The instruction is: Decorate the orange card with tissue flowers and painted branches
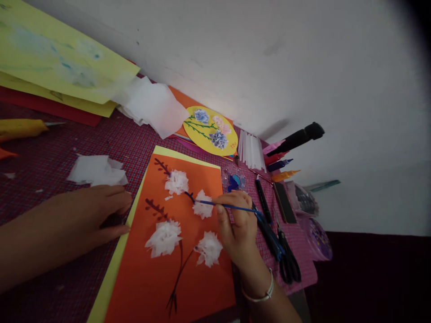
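My right hand [237, 220] is closed around a thin blue paintbrush [232, 207], its tip over the orange paper [134, 278] beside a white tissue flower [203, 204]. Three more fluffy white flowers sit on this sheet, among dark painted stems and leaves. Under it lies a yellow sheet [107, 291]. My left hand [97, 211] rests at the sheet's left edge, thumb and fingers apart, holding nothing. Just beyond it is a small stack of white tissue pieces [96, 169]. A paint palette [234, 179] with blue paint lies past the paper's right side.
Scissors [288, 260], a black marker [263, 199] and a phone [284, 202] lie to the right. Glue sticks [249, 150] and paint tubes [281, 164] stand near the wall. At the back are a yellow oval card [198, 139], white tissue [151, 105] and yellow sheets [67, 58]; a glue gun [22, 129] is left.
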`<state>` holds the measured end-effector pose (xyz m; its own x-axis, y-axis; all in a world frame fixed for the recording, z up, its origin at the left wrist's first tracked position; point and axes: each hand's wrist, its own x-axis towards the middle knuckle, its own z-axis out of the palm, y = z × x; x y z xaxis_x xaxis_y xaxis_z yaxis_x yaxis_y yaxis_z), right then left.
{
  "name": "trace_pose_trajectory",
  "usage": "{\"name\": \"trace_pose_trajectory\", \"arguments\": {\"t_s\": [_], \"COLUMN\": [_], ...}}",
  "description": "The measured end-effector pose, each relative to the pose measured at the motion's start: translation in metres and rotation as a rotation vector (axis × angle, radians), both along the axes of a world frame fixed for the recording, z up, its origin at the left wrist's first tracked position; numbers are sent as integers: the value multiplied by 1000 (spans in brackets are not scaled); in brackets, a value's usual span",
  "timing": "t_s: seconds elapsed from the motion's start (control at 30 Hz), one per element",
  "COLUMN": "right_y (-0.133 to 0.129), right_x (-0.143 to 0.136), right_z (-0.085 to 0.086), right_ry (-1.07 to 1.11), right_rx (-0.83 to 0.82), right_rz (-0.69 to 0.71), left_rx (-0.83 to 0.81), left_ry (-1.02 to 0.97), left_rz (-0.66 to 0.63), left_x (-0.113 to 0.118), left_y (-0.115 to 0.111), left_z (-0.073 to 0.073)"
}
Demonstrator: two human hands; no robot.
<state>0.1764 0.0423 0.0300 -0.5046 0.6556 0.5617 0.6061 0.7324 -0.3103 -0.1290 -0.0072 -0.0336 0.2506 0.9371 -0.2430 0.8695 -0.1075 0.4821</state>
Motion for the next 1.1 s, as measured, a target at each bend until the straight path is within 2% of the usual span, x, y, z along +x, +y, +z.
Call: {"name": "trace_pose_trajectory", "arguments": {"t_s": [0.3,0.5,0.87,1.1], "right_y": [0,-1,-6,-2], "right_x": [-6,-7,-18,-19], "right_z": [-1,-4,-4,-8], "right_ry": [-32,-40,19,103], "right_rx": [-9,-24,-70,-116], "right_rz": [3,49,112,18], "left_rx": [7,-19,9,-4], "left_ry": [5,-13,-37,-36], "left_rz": [2,-7,-5,-5], "left_x": [0,0,0,2], "left_y": [0,0,-1,0], "left_z": [-2,2,-2,1]}}
